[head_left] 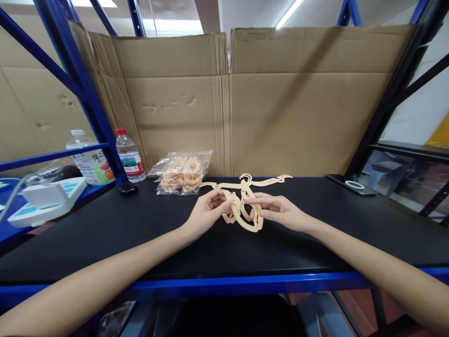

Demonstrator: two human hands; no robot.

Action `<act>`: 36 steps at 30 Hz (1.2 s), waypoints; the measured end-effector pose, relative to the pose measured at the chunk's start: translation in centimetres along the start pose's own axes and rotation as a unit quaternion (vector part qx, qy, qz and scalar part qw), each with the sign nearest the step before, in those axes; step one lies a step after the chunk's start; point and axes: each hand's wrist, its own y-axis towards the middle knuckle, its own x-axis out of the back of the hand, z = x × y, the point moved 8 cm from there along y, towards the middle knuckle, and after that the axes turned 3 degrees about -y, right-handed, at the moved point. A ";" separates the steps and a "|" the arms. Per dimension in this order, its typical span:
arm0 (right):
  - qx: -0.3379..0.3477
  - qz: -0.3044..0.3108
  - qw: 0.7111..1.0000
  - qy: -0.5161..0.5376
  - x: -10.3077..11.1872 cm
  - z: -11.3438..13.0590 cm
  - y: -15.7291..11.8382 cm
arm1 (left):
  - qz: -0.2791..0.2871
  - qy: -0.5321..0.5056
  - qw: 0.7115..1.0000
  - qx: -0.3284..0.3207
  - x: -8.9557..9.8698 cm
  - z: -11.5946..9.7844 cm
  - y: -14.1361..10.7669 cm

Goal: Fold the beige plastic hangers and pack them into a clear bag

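Note:
Both hands hold a beige plastic folding hanger (248, 225) above the black tabletop, its jointed arms bent into loops. My left hand (207, 210) pinches the left end between thumb and fingers. On the other side, my right hand (280, 210) grips the right part, index finger stretched along it. Behind them lies a second folding hanger (231, 186), spread out with its hook toward the cardboard. Some beige loops behind the held piece overlap it, and I cannot tell whether they belong to it. Left of these sits a clear plastic bag (182, 174) packed with similar beige pieces.
A water bottle (129, 157) with a red cap and a small black object (128, 188) stand at the left. On the right lies a phone (366, 190) with a white ring (354, 185). Cardboard (308, 107) walls the back; a blue edge (245, 284) runs along the front.

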 end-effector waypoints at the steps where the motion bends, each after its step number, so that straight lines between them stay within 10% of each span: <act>1: -0.005 0.002 1.000 0.006 -0.1 -0.1 0.0 | 0.002 0.000 1.000 -0.003 -0.1 0.0 0.0; 36: -0.032 0.055 0.998 0.011 -1.4 0.7 -0.2 | 0.026 -0.047 0.998 0.045 -1.1 1.3 -0.1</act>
